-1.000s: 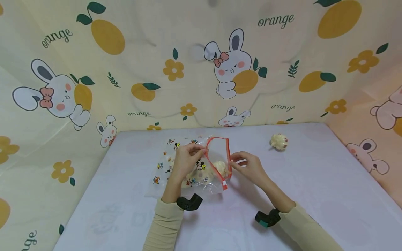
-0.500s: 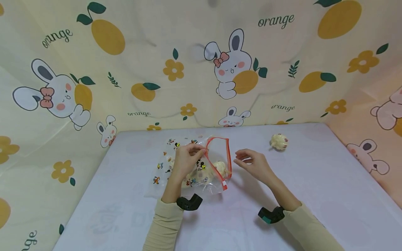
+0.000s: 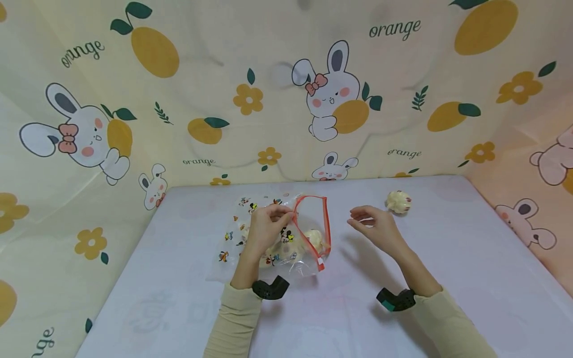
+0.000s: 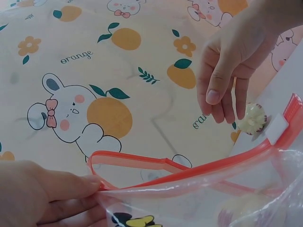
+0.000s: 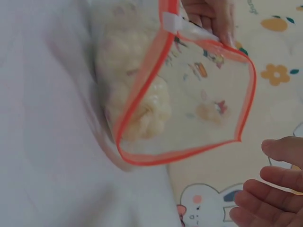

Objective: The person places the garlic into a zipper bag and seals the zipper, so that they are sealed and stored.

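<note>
A clear zip bag point(image 3: 228, 266) with cartoon prints lies on the table, its red-edged mouth point(image 3: 327, 223) spread wide toward the right. My left hand point(image 3: 265, 229) pinches the mouth's edge between thumb and fingers. Inside the bag are cream garlic bulbs point(image 5: 149, 111), partly hidden by the left hand and the prints. To the right of the bag, my right hand point(image 3: 379, 229) is in the air, fingers loosely bent and holding nothing. Just beyond it, a single garlic bulb point(image 3: 398, 202) with reddish marks sits on the table.
A white zip slider point(image 4: 276, 128) sits at one end of the red edge. The pale table point(image 3: 170, 298) runs back to a hanging cloth point(image 3: 277, 134) printed with rabbits and oranges. Each wrist carries a black camera mount point(image 3: 270, 288).
My right hand has let go of the bag's red edge and moved right, toward the loose garlic bulb. The left hand keeps its pinch on the bag, which stays spread.
</note>
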Demonstrator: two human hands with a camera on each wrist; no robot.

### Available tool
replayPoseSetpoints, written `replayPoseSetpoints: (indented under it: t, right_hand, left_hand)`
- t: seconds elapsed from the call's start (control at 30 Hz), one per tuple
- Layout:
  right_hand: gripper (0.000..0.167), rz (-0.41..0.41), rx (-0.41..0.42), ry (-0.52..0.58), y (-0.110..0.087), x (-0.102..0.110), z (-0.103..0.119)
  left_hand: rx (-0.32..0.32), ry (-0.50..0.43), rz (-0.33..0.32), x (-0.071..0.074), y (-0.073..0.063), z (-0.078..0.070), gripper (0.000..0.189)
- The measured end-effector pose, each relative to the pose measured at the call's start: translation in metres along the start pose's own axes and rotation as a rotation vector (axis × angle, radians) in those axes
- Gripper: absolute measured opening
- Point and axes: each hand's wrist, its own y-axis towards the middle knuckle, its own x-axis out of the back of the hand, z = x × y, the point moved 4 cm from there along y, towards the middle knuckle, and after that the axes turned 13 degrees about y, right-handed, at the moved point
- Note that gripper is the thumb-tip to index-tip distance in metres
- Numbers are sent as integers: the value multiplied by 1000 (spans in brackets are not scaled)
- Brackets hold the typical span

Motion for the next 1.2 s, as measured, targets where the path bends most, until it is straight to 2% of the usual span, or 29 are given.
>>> replayPoseSetpoints:
  t: [0.27, 0.6, 0.83, 1.2]
  right_hand:
    - [25, -52, 5, -22, 3, 20, -6]
    - [24, -98, 43, -3, 3, 31, -12]
    - [26, -131, 29, -32, 4, 39, -20]
    - [29, -157, -9, -16, 5, 50, -28]
  left_hand:
    - [-2, -12, 4, -1, 0, 0, 13]
    - [-1, -6, -1, 0, 0, 0, 13]
    - [-1, -7, -2, 0, 0, 0, 13]
    - [-4, 6, -12, 1, -1, -1, 13]
